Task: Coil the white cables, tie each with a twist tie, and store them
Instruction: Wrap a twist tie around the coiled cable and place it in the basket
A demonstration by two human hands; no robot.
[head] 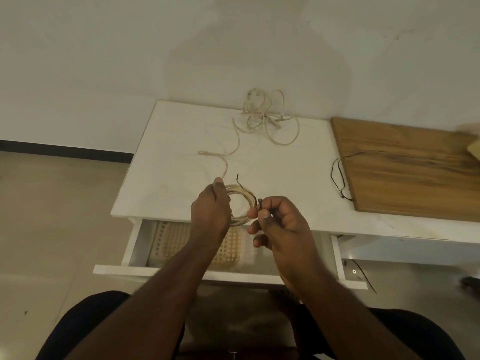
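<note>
A white desk stands against the wall, with a wooden board on its right side and an open drawer under its front edge holding a woven basket. A loose tangle of white cable lies near the back edge. Over the front edge, the left hand closes around a coiled white cable, its fingers wrapped round the loops. The right hand meets the coil's right side, its fingers pinching a dark twist tie against the coil.
</note>
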